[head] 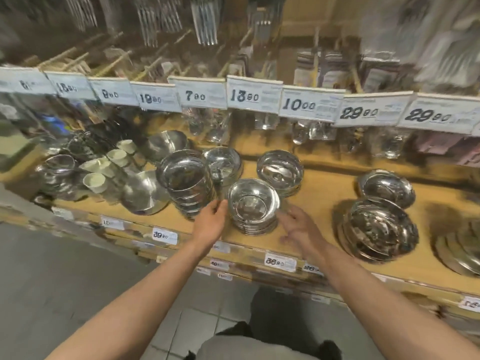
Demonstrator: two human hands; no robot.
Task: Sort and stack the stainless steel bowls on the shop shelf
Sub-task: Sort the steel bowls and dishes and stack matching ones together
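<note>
Bowl stacks (253, 206) w/ neighbours (185, 178), (280, 171): polished metal, mirror-glossy, smooth. Wider dishes (381, 229) on right: same shiny steel. Upturned bowl (145, 196): brushed-looking metal, softer sheen. Cups (94, 181): pale, matt, prob. plastic or ceramic, can't tell. Shelf (322, 203): light wood-look board, matt, smooth. Price tags (309, 105): white paper in clear glossy sleeves. Floor (181, 331): grey tiles, slight sheen. Hanging packs (314, 131): clear glossy plastic.

— What hangs along the upper rail?
— White paper price tags (245, 96) with bold black numbers, blurred packets of metal utensils (205, 20) above.
— And at the left?
— Small pale green ceramic cups (94, 181), clustered together.
— Below?
— Grey tiled floor (179, 331).
</note>
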